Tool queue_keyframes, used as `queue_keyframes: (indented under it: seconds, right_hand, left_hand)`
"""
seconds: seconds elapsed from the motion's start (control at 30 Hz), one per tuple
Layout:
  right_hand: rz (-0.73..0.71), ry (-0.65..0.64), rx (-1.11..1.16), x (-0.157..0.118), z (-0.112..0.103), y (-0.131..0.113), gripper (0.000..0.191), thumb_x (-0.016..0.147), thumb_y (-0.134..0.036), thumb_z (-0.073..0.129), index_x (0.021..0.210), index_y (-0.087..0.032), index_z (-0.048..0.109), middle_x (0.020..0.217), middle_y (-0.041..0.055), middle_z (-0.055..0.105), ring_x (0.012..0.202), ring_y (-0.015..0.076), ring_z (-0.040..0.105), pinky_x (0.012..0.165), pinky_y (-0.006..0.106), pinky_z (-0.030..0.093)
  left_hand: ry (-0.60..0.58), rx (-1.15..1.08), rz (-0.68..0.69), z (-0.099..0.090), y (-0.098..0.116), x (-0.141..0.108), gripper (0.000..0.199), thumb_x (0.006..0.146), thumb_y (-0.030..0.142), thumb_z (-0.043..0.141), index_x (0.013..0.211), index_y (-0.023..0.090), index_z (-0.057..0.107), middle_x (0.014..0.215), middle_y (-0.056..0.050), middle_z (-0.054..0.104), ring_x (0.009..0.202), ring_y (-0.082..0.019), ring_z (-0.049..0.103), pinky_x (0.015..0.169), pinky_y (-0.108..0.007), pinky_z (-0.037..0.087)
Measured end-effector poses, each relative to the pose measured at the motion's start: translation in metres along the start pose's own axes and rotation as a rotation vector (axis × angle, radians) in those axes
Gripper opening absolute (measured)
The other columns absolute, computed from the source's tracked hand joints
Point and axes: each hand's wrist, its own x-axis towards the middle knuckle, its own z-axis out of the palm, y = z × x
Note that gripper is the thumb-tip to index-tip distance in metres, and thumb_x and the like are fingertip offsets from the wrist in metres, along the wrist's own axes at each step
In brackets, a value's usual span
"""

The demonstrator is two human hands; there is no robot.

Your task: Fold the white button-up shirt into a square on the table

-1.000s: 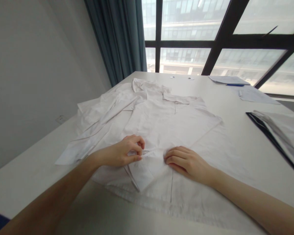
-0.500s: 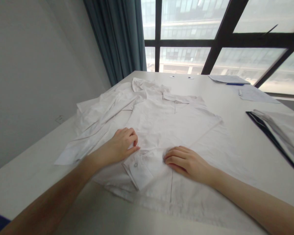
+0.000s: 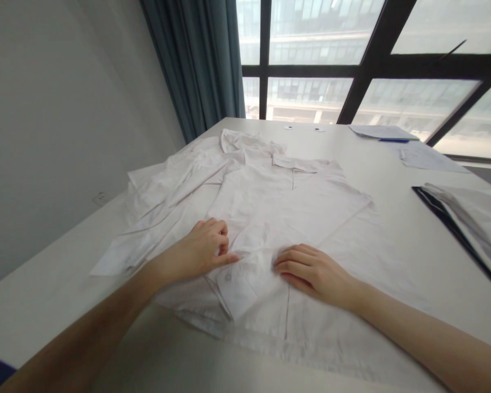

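A white button-up shirt (image 3: 278, 218) lies spread over the table, its collar at the far end. Across its lower front rests a folded-in sleeve, with a buttoned cuff (image 3: 239, 295) nearest me. My left hand (image 3: 208, 245) is at the left of this sleeve, fingers curled and the thumb stretched out apart from them, touching the cloth just above the cuff. To the right, my right hand (image 3: 306, 270) lies palm down, its fingertips resting on the sleeve; its thumb is mostly hidden. Neither hand visibly grips any fabric.
More rumpled white cloth (image 3: 159, 191) lies along the shirt's left side. On the right of the white table (image 3: 376, 174) is a folded white and dark garment (image 3: 466, 213). Papers (image 3: 382, 132) with a blue pen (image 3: 394, 141) lie at the far right, by the window.
My left hand has shifted slightly toward me, and its thumb has straightened away from the curled fingers. The creases above the cuff look smoother. My right hand has stayed in place.
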Motion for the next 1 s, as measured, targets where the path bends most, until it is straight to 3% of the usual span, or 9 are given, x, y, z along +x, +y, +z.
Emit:
queue_keyframes:
  seconds: [0.2,0.3,0.43,0.5,0.6,0.73,1.0]
  right_hand:
    - [-0.003,-0.002,0.001,0.0,0.001,0.0,0.017,0.099,-0.022,0.049,0.107,-0.018,0.064,0.106,0.0078,0.07,0.102,0.0173,0.063,0.091,0.033,0.049]
    - [0.008,-0.011,0.019,0.0,0.001,0.0,0.017,0.099,-0.021,0.05,0.108,-0.018,0.064,0.107,0.0075,0.07,0.103,0.0176,0.063,0.091,0.034,0.049]
    - [0.07,0.024,0.07,0.0,-0.001,0.0,0.017,0.099,-0.019,0.049,0.108,-0.019,0.063,0.107,0.0072,0.07,0.103,0.0173,0.063,0.092,0.034,0.05]
    - [0.137,0.077,0.074,0.0,-0.001,0.001,0.02,0.099,-0.018,0.047,0.109,-0.02,0.063,0.11,0.0076,0.071,0.104,0.0173,0.064,0.093,0.035,0.05]
    - [0.254,0.109,0.008,-0.002,0.001,0.006,0.03,0.097,-0.012,0.042,0.118,-0.02,0.062,0.122,0.0099,0.068,0.118,0.0193,0.059,0.101,0.04,0.047]
    - [0.378,0.021,-0.105,-0.007,0.002,0.015,0.045,0.094,-0.012,0.041,0.136,-0.019,0.054,0.144,0.0131,0.054,0.137,0.0239,0.044,0.11,0.05,0.039]
    - [0.385,-0.075,-0.1,0.005,-0.003,0.045,0.049,0.094,-0.018,0.042,0.142,-0.016,0.048,0.15,0.0159,0.046,0.141,0.0245,0.04,0.111,0.05,0.038]
  left_hand:
    - [0.0,-0.048,0.051,-0.003,0.001,-0.001,0.036,0.087,0.044,0.068,0.066,0.016,0.058,0.091,-0.004,0.055,0.088,-0.02,0.052,0.082,-0.035,0.041]
    - [0.091,-0.018,0.062,-0.003,0.008,0.001,0.028,0.086,0.038,0.07,0.072,0.017,0.058,0.09,-0.004,0.054,0.089,-0.022,0.051,0.082,-0.036,0.043]
    - [0.195,0.034,0.174,0.007,0.026,0.003,0.011,0.089,0.027,0.065,0.09,0.016,0.06,0.101,-0.008,0.056,0.099,-0.025,0.052,0.09,-0.041,0.045]
    - [0.196,0.064,0.269,0.017,0.034,0.001,0.019,0.091,0.027,0.063,0.105,0.016,0.059,0.113,-0.011,0.056,0.111,-0.028,0.051,0.097,-0.045,0.043]
    - [0.168,0.098,0.341,0.03,0.038,-0.003,0.038,0.094,0.032,0.06,0.128,0.017,0.051,0.132,-0.016,0.052,0.129,-0.03,0.045,0.108,-0.048,0.039]
    - [0.083,0.091,0.352,0.039,0.032,-0.006,0.054,0.098,0.04,0.053,0.146,0.022,0.038,0.154,-0.017,0.035,0.144,-0.031,0.031,0.115,-0.05,0.031]
    - [-0.096,0.023,0.31,0.034,0.035,-0.005,0.069,0.094,0.059,0.05,0.153,0.028,0.033,0.163,-0.018,0.015,0.15,-0.035,0.016,0.118,-0.056,0.019]
